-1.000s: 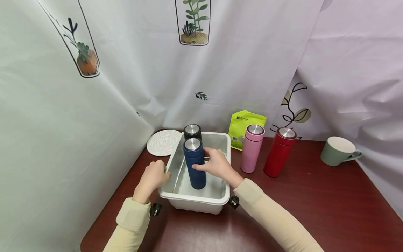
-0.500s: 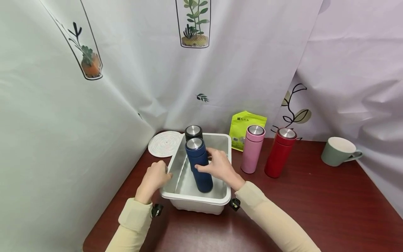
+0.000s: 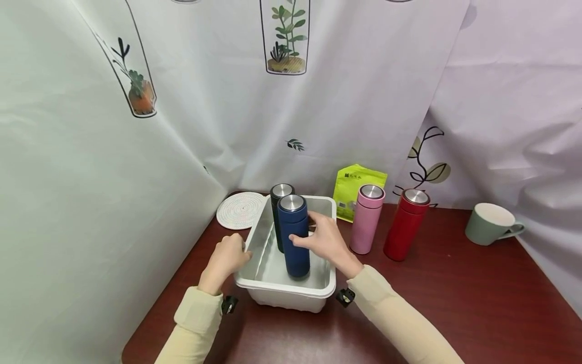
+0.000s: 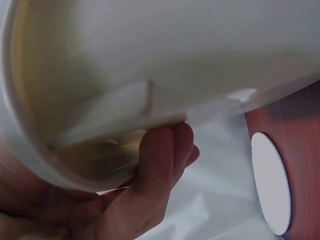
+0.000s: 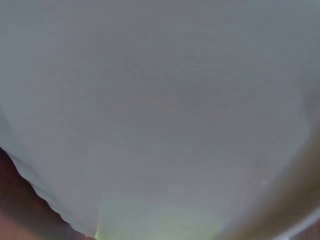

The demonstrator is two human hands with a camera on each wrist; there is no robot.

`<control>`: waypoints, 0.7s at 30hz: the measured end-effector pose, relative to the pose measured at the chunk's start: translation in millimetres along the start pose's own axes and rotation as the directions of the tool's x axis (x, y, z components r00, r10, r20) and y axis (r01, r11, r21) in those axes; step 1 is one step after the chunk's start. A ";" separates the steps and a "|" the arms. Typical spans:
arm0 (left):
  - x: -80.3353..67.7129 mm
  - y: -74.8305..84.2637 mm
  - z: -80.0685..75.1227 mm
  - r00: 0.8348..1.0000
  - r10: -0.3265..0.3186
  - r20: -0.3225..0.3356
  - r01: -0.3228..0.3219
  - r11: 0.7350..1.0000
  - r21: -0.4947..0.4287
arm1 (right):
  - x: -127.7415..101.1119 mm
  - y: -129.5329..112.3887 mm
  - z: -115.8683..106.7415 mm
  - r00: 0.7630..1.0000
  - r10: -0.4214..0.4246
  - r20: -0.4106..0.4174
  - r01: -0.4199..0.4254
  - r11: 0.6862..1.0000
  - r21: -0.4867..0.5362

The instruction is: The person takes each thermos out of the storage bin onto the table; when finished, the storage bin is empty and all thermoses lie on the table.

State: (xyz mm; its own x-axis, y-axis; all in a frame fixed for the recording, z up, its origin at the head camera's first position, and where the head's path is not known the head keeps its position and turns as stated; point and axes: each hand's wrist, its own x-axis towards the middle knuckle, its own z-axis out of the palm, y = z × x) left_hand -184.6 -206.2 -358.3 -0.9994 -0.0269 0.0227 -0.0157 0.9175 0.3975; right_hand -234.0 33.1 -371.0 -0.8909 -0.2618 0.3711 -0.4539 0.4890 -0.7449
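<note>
A navy blue thermos bottle (image 3: 295, 247) stands almost upright inside the white plastic basin (image 3: 291, 290), towards its right front. My right hand (image 3: 327, 237) grips its upper half from the right, thumb in front. Behind and left of it, a black thermos bottle (image 3: 278, 222) stands in the same basin, partly covered by the blue one. My left hand (image 3: 226, 257) holds the basin's left rim; in the left wrist view its fingers (image 4: 157, 155) curl under that rim (image 4: 35, 155). The basin's wall (image 5: 160, 110) fills most of the right wrist view, where the right hand is hidden.
Right of the basin stand a pink thermos bottle (image 3: 365, 227) and a red thermos bottle (image 3: 404, 230). A lime-green pouch (image 3: 352, 189) leans at the back. A green mug (image 3: 484, 227) sits far right. A round woven coaster (image 3: 238, 210) lies left of the basin on the dark red table (image 3: 454, 293).
The blue thermos bottle has shifted right and frontward in the basin, tilting midway and now more upright. More of the black bottle shows. My left hand stays on the rim.
</note>
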 end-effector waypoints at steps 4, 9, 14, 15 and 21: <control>-0.5 0.3 0.6 1.000 -0.003 -0.005 0.003 1.000 -0.008 | -2.6 -1.9 -10.1 1.000 -0.007 -0.024 0.007 1.000 0.000; -1.2 0.6 0.5 1.000 0.004 -0.011 -0.004 1.000 -0.011 | -8.8 -4.8 -22.9 0.999 0.001 -0.051 0.000 1.000 0.025; -1.5 1.7 -0.2 1.000 0.003 -0.007 -0.003 1.000 -0.010 | -13.6 -9.7 -34.5 0.995 -0.032 -0.099 0.038 0.997 0.065; -1.7 2.0 -0.6 1.000 0.001 -0.008 -0.001 1.000 -0.009 | -14.0 -10.9 -36.5 0.993 -0.042 -0.109 0.050 0.996 0.070; -2.3 2.2 -1.4 1.000 0.009 -0.016 -0.009 1.000 0.003 | -16.9 -19.0 -49.2 0.985 -0.071 -0.156 0.082 0.995 0.061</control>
State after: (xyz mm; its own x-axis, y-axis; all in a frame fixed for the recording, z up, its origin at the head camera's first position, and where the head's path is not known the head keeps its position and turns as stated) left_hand -182.4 -204.6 -356.2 -0.9989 -0.0250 0.0405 -0.0070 0.9188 0.3946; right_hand -211.0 69.2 -335.8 -0.8474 -0.1629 0.5054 -0.5237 0.4139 -0.7446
